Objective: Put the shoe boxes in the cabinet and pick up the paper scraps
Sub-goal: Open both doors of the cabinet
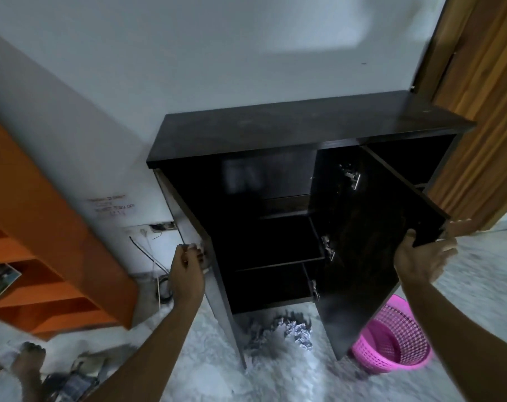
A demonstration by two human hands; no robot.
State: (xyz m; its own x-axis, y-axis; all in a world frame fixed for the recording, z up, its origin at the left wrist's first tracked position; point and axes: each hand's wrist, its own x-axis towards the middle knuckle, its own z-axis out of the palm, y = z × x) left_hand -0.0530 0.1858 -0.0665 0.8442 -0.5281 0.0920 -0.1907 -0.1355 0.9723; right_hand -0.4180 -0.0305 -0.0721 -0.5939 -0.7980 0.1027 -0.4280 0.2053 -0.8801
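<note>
The fingers of the left hand (187,266) were curled around the edge of the left door (188,227), and those of the right hand (425,256) were clamped on the corner of the right door (374,242). The dark cabinet (304,129) was thus held open, its shelves bare. Crumpled paper scraps (287,332) were seen on the floor before it, beside a pink basket (391,343). An orange shelf unit (43,242) was seen at left.

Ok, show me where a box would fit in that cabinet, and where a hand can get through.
The cabinet stands open. Its lower two shelves look bare, between the left door and the right door; the upper one is too dark to judge. The top is bare too. Crowded: paper scraps on the floor between the doors, and a pink basket beside the right door.
</note>
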